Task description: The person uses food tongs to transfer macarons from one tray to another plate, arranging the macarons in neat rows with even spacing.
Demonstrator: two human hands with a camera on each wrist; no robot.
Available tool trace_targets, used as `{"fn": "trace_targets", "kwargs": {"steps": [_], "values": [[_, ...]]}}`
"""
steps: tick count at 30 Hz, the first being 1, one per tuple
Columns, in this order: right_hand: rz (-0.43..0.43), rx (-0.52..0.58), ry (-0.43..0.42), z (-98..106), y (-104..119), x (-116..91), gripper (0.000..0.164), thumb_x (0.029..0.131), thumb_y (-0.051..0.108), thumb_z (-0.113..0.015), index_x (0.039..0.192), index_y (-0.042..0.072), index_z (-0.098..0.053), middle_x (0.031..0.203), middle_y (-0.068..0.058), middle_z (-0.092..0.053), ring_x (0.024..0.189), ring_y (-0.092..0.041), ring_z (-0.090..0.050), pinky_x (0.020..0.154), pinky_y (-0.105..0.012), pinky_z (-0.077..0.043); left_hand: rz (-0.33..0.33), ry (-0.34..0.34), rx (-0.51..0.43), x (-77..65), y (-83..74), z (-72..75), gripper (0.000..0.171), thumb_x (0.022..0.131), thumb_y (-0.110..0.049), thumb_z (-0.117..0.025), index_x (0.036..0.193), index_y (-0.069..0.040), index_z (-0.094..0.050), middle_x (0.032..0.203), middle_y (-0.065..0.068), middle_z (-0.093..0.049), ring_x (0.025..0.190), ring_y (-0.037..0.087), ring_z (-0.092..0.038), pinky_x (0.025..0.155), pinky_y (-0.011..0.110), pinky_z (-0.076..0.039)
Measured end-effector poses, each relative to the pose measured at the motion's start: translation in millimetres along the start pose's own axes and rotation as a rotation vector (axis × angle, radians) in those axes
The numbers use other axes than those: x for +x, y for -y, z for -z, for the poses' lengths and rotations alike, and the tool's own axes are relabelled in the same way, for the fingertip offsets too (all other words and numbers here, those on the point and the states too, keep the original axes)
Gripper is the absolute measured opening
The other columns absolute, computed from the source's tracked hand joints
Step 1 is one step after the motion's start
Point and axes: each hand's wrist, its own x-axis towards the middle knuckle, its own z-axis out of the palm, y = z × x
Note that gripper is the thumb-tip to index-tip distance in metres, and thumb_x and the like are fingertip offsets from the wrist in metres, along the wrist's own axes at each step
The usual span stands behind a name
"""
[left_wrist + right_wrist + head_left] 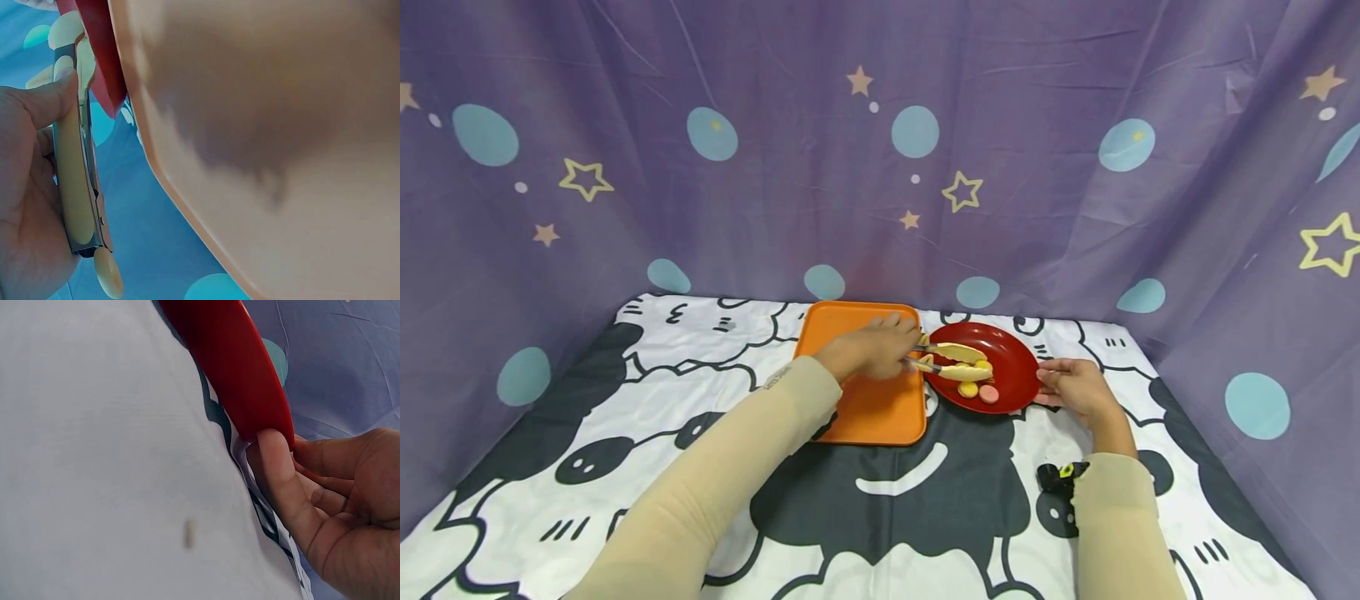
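Observation:
My left hand (883, 346) grips a pair of cream-coloured tongs (964, 372) above the right side of the orange tray (880, 417). The tongs' ends reach over the red plate (1018, 371), around small yellow rounds that look like macarons; whether they squeeze one is hard to tell. In front of them a yellow macaron (967, 389) and a pink macaron (988, 394) lie on the plate. In the left wrist view, the thumb presses along the tongs' handle (74, 169). My right hand (1075, 387) pinches the plate's right rim, also seen in the right wrist view (240, 375).
The tray stands directly left of the plate, their edges close together. A black-and-white cartoon cloth (955, 467) covers the table. Behind it hangs a purple curtain (820, 183) with stars and blue ovals.

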Motion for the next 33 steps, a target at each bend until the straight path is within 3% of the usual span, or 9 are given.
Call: {"fn": "trace_targets", "kwargs": {"steps": [14, 24, 28, 33], "values": [[-0.011, -0.020, -0.018, -2, 1, -2, 0.038, 0.105, 0.001, -0.052, 0.137, -0.018, -0.046, 0.101, -0.007, -0.066, 0.076, -0.014, -0.072, 0.074, -0.033, -0.060, -0.014, -0.025, -0.004, -4.0, 1.7, 3.7, 0.048, 0.105, -0.043, -0.055, 0.141, -0.012, -0.050, 0.128, 0.003, -0.044, 0.114, 0.022, -0.036, 0.098, 0.039, -0.034], [-0.026, -0.029, -0.027, -1, 0, -2, 0.039, 0.105, 0.002, -0.053, 0.138, -0.017, -0.046, 0.105, -0.012, -0.066, 0.077, -0.016, -0.072, 0.075, -0.034, -0.060, -0.008, -0.076, -0.079, -16.1, 8.8, 7.6, 0.057, 0.106, -0.046, -0.051, 0.149, -0.010, -0.042, 0.141, 0.006, -0.041, 0.129, 0.027, -0.036, 0.112, 0.046, -0.032], [-0.028, -0.035, -0.028, 0, -1, -2, 0.039, 0.105, 0.004, -0.053, 0.138, -0.017, -0.046, 0.107, -0.013, -0.067, 0.078, -0.016, -0.072, 0.075, -0.034, -0.060, 0.000, -0.109, -0.100, -21.7, 13.7, 5.5, 0.056, 0.105, -0.047, -0.051, 0.145, -0.009, -0.043, 0.132, 0.007, -0.042, 0.118, 0.026, -0.036, 0.102, 0.042, -0.036], [-0.034, -0.041, -0.023, -1, -1, -1, 0.040, 0.106, 0.004, -0.052, 0.139, -0.016, -0.046, 0.109, -0.014, -0.067, 0.078, -0.016, -0.072, 0.076, -0.034, -0.060, 0.039, -0.145, -0.113, -32.2, 23.4, 0.3, 0.052, 0.105, -0.047, -0.052, 0.140, -0.008, -0.045, 0.120, 0.006, -0.038, 0.109, 0.025, -0.033, 0.089, 0.038, -0.032]]}}
